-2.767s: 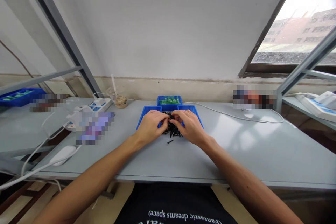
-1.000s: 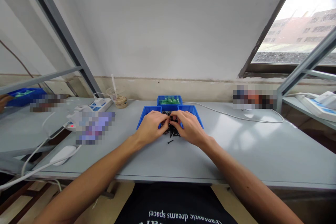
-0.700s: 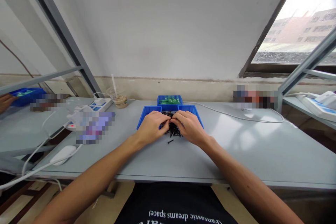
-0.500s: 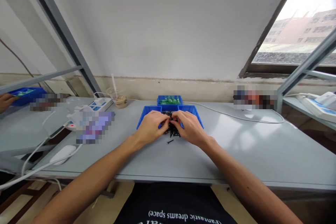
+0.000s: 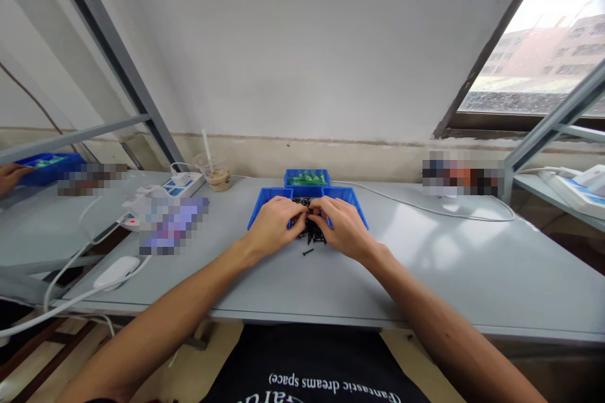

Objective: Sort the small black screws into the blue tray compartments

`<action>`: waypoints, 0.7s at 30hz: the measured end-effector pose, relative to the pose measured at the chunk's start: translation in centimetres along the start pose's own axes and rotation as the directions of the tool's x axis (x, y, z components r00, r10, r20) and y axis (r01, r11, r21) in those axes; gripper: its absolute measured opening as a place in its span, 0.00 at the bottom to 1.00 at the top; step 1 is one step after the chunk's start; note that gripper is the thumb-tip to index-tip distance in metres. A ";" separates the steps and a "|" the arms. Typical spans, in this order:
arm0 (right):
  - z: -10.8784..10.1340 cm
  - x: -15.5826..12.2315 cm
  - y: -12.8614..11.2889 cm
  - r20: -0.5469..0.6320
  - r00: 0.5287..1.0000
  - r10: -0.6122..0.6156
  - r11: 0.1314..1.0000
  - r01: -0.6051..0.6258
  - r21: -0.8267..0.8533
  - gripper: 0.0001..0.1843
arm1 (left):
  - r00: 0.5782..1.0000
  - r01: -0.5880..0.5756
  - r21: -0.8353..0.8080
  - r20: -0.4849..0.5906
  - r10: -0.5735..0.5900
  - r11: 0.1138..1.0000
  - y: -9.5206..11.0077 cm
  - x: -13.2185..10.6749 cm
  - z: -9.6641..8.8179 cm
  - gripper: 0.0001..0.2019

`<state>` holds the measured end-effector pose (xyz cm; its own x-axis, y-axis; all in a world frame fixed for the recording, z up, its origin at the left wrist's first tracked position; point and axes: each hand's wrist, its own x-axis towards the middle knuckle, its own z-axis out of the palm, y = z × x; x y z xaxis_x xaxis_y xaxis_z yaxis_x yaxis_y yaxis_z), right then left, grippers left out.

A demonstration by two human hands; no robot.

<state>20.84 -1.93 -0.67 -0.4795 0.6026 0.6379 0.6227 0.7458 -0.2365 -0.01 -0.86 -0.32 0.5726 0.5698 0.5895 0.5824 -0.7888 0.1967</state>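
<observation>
My left hand [image 5: 276,220] and my right hand [image 5: 344,227] meet fingertip to fingertip over a pile of black screws [image 5: 312,234] on the grey table. Thumb and fingers of each hand are pinched together at a small dark piece, too small and covered to make out. One loose screw [image 5: 308,252] lies apart, just in front of the pile. Behind my hands stand a left blue bin [image 5: 259,203] and a right blue bin [image 5: 358,203], both partly hidden by them. A third blue bin [image 5: 307,191], at the back, holds green packets [image 5: 308,177].
At the left are a power strip [image 5: 186,184], a plastic cup with a straw [image 5: 220,181], a white mouse-shaped device [image 5: 117,272] and cables. A white cable [image 5: 425,212] runs along the right. Another person's hand [image 5: 12,176] reaches a blue bin [image 5: 51,170] at far left.
The view has shifted slightly. My hands stay over the screws with fingertips together, and the fingers have moved only a little.
</observation>
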 end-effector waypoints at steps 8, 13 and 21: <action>0.2 0.2 0.2 0.024 1.000 -0.014 0.999 0.015 -0.035 0.12 | 1.000 -0.015 0.003 -0.014 0.016 1.000 -0.1 0.0 0.1 0.10; 0.0 0.1 0.0 0.024 0.999 0.026 1.000 -0.026 0.006 0.06 | 1.000 -0.006 0.001 -0.018 0.006 1.000 0.1 0.0 0.0 0.10; 0.3 0.1 0.2 0.041 0.999 -0.002 1.000 0.003 -0.031 0.09 | 1.000 -0.001 0.003 -0.004 0.002 1.000 0.1 0.1 0.0 0.10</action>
<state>20.72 -1.69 -0.90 -0.5060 0.6124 0.6074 0.6400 0.7387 -0.2116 0.05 -0.88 -0.25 0.5714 0.5678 0.5926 0.5830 -0.7890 0.1938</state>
